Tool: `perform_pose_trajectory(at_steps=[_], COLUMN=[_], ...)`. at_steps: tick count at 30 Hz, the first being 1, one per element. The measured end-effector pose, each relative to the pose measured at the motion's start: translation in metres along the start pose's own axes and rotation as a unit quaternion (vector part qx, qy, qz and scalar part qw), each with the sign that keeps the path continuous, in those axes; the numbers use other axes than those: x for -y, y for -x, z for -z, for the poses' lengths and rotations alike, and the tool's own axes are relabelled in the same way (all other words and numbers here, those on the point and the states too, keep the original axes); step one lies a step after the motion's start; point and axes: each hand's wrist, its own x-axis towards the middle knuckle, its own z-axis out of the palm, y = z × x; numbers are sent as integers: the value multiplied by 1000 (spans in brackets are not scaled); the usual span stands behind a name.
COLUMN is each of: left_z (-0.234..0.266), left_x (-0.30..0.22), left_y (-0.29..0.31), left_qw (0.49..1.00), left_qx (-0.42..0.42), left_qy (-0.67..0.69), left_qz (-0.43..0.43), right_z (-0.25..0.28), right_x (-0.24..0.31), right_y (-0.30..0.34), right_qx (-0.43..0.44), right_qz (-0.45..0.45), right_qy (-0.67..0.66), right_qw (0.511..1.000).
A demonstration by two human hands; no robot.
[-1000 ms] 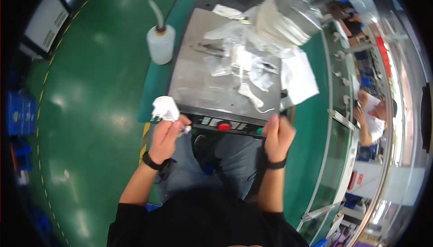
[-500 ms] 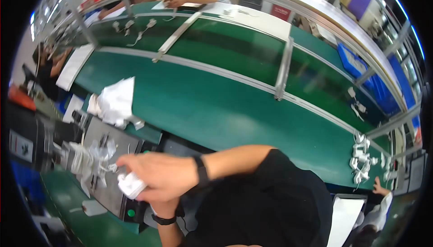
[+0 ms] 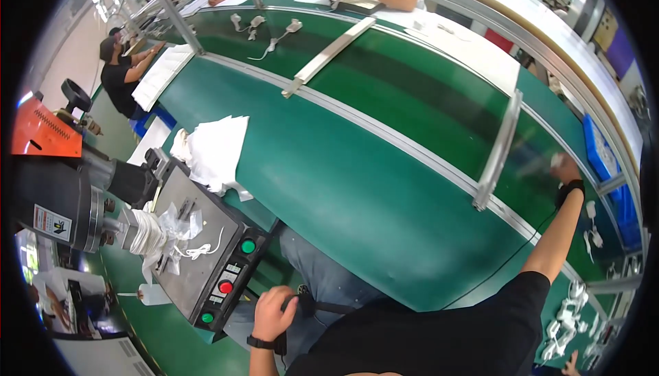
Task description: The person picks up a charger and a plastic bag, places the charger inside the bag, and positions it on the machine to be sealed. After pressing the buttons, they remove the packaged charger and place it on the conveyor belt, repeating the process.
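Note:
My right arm stretches far to the right. My right hand (image 3: 567, 169), smeared by motion, is over the dark green belt beyond the metal rail. A blurred white patch shows at its fingers, so whether it grips anything is unclear. Low in the middle, above my lap, my left hand (image 3: 274, 311) has curled fingers; anything inside them is hidden. To its left stands a grey-topped bench machine (image 3: 195, 266) with green and red buttons. A white cable (image 3: 199, 251) and clear plastic lie on its plate, beside a bundle of white cord (image 3: 145, 232).
White paper or cloth (image 3: 218, 149) is heaped behind the machine. White plug-like pieces with cords (image 3: 566, 321) cluster at the lower right. Metal dividers (image 3: 498, 149) cross the belt. Blue trays (image 3: 604, 149) stand at far right. Co-workers sit at far left and across the belt.
My right hand has swung from the machine, where it held a white block-shaped piece, to the far right over the belt. My left hand now rests apart by my lap. The view has shifted.

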Motion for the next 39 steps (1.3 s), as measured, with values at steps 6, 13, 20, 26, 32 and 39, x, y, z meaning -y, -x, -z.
perform_pose_trajectory(at_steps=[6, 13, 20, 26, 32, 39], left_z=[59, 92, 81, 28, 11, 61], left_x=[6, 121, 107, 81, 88, 169], left_y=[59, 76, 58, 45, -1, 25], left_qw=[965, 897, 866, 871, 900, 911], left_qx=[-200, -355, -432, -444, -411, -340], left_qy=[-47, 82, -14, -28, 13, -92], left_qz=[162, 248, 250, 208, 144, 214], right_z=[-2, -56, -167, -220, -103, 57], right_x=[320, 693, 803, 772, 691, 546], right_y=[-23, 276, 495, 476, 378, 308], right_qx=[-6, 365, 176, 202, 437, 173], right_qz=[274, 692, 772, 772, 606, 546], right_qy=[-154, -224, -135, -116, -218, -64], right_qw=[949, 581, 596, 591, 628, 817])
